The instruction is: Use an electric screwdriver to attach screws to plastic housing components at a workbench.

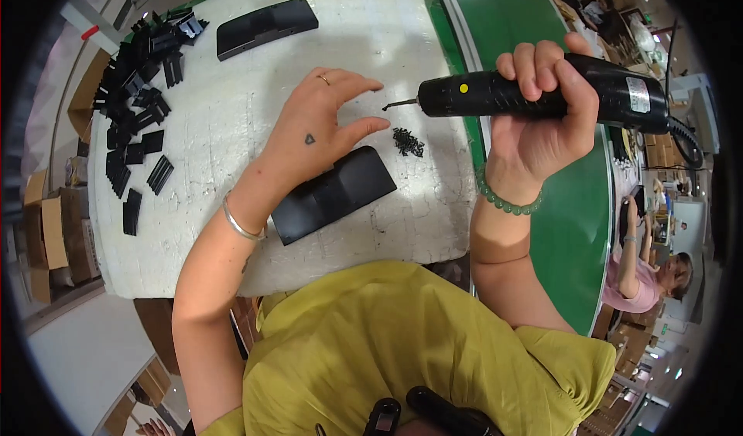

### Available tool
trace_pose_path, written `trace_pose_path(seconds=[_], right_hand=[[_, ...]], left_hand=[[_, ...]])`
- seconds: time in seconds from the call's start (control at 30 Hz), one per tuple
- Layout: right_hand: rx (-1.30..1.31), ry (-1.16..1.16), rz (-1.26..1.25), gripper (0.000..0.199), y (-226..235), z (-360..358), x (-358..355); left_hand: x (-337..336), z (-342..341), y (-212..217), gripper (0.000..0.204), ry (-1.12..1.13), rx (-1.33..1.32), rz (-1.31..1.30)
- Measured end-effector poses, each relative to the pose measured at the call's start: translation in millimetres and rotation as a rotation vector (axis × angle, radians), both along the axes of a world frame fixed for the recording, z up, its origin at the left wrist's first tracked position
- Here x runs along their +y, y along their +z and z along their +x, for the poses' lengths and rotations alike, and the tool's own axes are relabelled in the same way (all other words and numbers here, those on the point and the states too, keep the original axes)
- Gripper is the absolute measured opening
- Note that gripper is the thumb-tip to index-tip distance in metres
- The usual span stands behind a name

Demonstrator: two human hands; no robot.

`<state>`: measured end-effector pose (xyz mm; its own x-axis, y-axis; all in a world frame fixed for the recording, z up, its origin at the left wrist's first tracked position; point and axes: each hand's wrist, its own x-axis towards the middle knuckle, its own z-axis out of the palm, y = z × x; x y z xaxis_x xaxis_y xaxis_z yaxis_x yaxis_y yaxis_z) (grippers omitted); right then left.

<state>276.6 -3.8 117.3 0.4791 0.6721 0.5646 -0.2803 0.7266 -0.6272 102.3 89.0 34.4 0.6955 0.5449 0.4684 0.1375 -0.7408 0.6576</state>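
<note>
Over white tabletop (209,227), right hand (534,138) clutching black cylindrical screwdriver (480,96); left hand (309,122) spreading, empty; black screw (385,108) possibly dropping if metal bit (403,102) jolts.

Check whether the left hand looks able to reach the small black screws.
Likely yes: the left hand looks open and empty, and the pile of screws lies uncovered close by, with nothing visibly between.
</note>
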Motion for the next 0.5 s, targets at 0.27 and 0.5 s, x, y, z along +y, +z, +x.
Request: trace_pose_path(seconds=[0.27, 0.5], right_hand=[[-0.022, -0.01, -0.055, 0.026, 2.1, -10.1, -8.3], [-0.128, 0.072, 0.05, 0.034, 0.3, -11.9, -7.8]], left_hand=[[-8.5, 7.6, -3.8, 0.012, -0.008, -0.061, 0.023], [-10.8, 5.0, -0.8, 0.01, 0.003, -0.104, -0.072]])
